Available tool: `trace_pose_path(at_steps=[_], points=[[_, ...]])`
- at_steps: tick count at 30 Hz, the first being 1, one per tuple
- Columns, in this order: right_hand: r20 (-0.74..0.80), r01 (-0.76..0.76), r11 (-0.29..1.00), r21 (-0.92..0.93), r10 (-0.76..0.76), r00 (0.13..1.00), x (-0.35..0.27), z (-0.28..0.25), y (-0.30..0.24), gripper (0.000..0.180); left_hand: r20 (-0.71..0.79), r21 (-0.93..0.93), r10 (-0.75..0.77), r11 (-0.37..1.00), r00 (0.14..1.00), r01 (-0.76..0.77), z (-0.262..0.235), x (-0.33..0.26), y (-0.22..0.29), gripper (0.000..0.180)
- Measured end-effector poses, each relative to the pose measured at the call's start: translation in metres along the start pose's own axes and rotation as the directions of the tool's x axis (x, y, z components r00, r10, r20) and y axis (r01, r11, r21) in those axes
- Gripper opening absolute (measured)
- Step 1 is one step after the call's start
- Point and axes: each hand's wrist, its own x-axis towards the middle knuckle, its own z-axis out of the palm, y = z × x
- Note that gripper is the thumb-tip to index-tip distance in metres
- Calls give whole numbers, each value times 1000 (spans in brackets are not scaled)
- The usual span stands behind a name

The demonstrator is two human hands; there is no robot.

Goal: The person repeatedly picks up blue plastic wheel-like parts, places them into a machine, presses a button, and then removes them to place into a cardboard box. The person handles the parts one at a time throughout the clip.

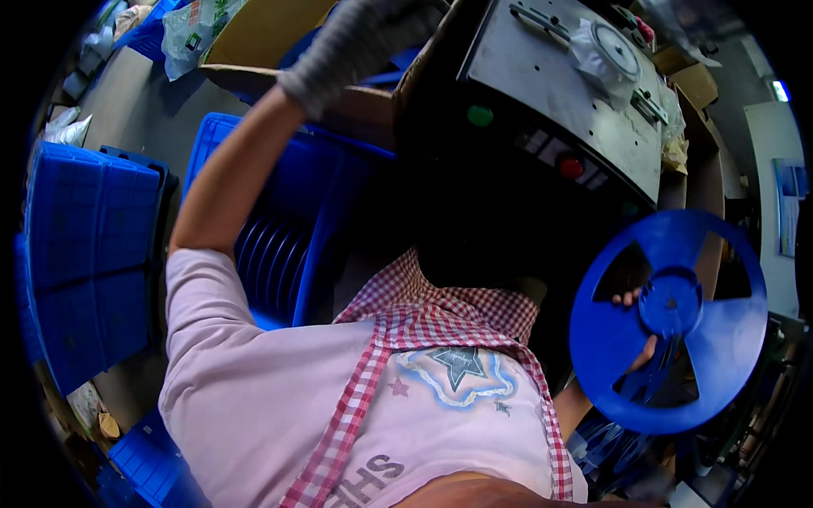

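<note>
On the right, my right hand (647,352) grips a large blue plastic reel (729,326) near its hub. Its fingers show through the reel's cut-out windows, and the palm is hidden behind it. My left hand (349,59), in a grey knitted glove, reaches over an open cardboard box (366,103). Blue parts (398,68) lie inside that box, beneath the hand. The left fingertips run into shadow at the top edge, so their grip cannot be made out.
A machine with a grey metal top (542,76), a green button (479,115) and a red button (571,167) stands ahead. Below the cardboard box, a blue crate (318,220) holds several dark discs (273,262). Stacked blue crates (93,262) line the left side.
</note>
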Motion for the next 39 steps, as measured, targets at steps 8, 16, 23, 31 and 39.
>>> trace_pose_path(at_steps=[8,16,23,31,39], points=[[-36,-18,997,-78,15,999,44,4,-30,64,-45,858,-701,338,712,387,-19,109,-257,72],[-98,-137,959,-250,115,988,39,7,-36,64,-92,846,-815,238,572,476,2,112,-355,79],[-40,15,988,-152,-21,999,48,14,-25,68,-99,769,-839,277,535,576,-55,122,-293,80],[189,-124,991,44,113,975,42,58,-26,66,-114,-618,-420,740,900,267,-86,36,-86,47],[135,-78,903,-423,148,980,42,158,65,59,-162,-782,-59,617,985,-92,111,-88,97,53]])
